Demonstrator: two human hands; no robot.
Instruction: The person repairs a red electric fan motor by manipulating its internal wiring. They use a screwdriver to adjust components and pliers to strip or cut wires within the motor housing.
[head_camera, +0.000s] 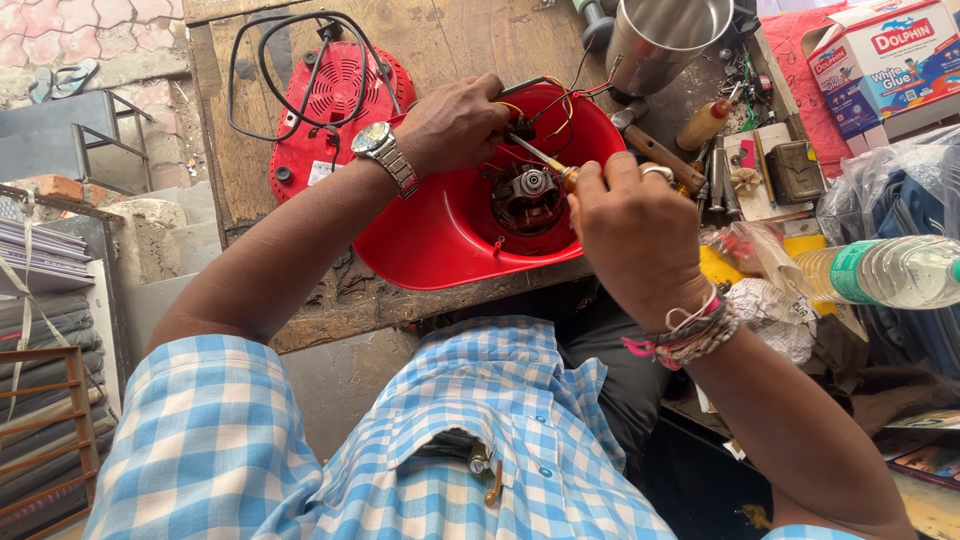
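Note:
A red plastic appliance housing (440, 235) lies open side up on a worn wooden workbench (250, 150), with a small motor (530, 190) and coloured wires inside. My left hand (455, 125), with a metal wristwatch, rests on the housing's far rim and pinches something among the wires. My right hand (630, 225), wearing a ring and thread bracelets, grips a screwdriver (545, 160) whose shaft slants up-left toward the left fingers above the motor.
A red vented base cover (335, 100) with a black cord lies behind the housing. A steel jar (660, 40), wooden-handled tools (655, 155), a glue box (890, 60), a plastic bottle (880, 272) and bags crowd the right side.

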